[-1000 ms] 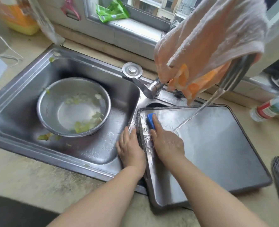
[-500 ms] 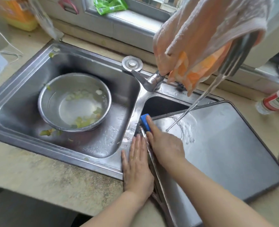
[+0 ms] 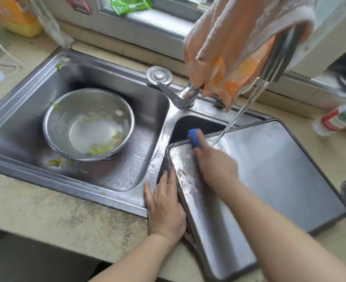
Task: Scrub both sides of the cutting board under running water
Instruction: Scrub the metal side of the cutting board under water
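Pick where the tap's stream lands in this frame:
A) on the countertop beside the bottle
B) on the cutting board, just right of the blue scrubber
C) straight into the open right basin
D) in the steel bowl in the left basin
B: the stream meets the wet cutting board beside the blue scrubber under the right hand.

Head-worn, looking forward and steeply down from close above a double sink (image 3: 25, 127) set in a counter (image 3: 46, 216). Wide-angle, with both forearms entering from the near edge, a window ledge (image 3: 157, 19) along the far edge, the faucet spout (image 3: 279, 55) looming very near at upper right. Only one view, nothing shared.
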The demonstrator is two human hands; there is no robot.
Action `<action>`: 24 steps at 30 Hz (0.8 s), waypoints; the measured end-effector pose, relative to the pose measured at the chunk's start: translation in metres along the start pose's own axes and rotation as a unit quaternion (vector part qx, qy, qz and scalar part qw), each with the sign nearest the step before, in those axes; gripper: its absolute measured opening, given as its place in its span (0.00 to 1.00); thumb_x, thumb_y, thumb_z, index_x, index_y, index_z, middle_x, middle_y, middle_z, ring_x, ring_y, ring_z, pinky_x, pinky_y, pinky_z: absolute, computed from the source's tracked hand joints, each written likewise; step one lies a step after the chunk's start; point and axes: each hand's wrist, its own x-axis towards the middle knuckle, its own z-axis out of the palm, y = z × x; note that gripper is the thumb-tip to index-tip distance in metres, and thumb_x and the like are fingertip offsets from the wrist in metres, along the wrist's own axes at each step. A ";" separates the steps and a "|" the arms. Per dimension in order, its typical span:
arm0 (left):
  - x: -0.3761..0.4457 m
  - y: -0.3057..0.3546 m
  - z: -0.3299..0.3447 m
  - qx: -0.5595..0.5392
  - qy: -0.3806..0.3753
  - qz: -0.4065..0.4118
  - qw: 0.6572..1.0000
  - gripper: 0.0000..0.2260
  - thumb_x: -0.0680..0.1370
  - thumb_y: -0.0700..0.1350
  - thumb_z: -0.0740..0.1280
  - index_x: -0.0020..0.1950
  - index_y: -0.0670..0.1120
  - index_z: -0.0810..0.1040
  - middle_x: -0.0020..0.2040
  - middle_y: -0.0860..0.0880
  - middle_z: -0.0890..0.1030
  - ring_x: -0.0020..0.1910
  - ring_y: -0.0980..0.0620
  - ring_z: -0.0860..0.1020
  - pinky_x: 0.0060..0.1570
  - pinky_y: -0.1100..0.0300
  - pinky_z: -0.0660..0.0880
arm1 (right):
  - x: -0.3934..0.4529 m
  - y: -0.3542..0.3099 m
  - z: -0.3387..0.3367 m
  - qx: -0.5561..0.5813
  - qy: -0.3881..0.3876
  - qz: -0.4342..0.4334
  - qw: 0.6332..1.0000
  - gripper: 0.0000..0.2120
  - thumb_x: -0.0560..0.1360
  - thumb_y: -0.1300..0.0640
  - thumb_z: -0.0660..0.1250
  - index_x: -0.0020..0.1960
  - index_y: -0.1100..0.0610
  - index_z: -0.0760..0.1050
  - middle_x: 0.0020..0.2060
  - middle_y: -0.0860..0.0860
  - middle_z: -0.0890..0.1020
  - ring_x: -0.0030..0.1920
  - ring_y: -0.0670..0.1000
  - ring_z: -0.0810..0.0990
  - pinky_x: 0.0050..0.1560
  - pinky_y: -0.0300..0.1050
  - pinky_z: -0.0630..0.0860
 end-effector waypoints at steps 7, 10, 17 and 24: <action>-0.001 0.003 -0.002 -0.009 0.010 0.003 1.000 0.36 0.67 0.41 0.48 0.77 0.48 0.54 0.75 0.49 0.60 0.72 0.53 0.62 0.72 0.49 0.35 | 0.002 -0.001 0.004 -0.003 0.007 0.092 0.996 0.25 0.81 0.48 0.48 0.73 0.35 0.42 0.51 0.59 0.80 0.48 0.60 0.79 0.42 0.47 0.65; 0.000 0.002 -0.003 -0.016 0.017 0.001 1.000 0.35 0.67 0.42 0.45 0.76 0.46 0.58 0.74 0.48 0.62 0.72 0.52 0.63 0.72 0.48 0.37 | -0.013 -0.038 0.026 0.002 -0.017 -0.028 0.999 0.24 0.80 0.43 0.48 0.72 0.33 0.41 0.48 0.58 0.80 0.44 0.59 0.79 0.39 0.47 0.63; -0.002 0.002 -0.004 -0.018 0.003 0.014 1.000 0.36 0.68 0.36 0.58 0.76 0.45 0.55 0.76 0.47 0.60 0.73 0.52 0.61 0.74 0.45 0.41 | 0.019 0.073 -0.030 -0.032 0.050 0.187 0.981 0.24 0.81 0.45 0.47 0.75 0.38 0.43 0.56 0.60 0.78 0.53 0.61 0.77 0.45 0.49 0.67; -0.001 0.003 -0.006 -0.036 0.009 -0.001 0.999 0.34 0.67 0.38 0.53 0.75 0.45 0.61 0.73 0.46 0.65 0.71 0.51 0.64 0.73 0.46 0.42 | -0.037 0.000 0.018 -0.022 -0.014 -0.052 0.998 0.23 0.79 0.41 0.46 0.69 0.29 0.39 0.43 0.56 0.81 0.42 0.58 0.80 0.37 0.47 0.64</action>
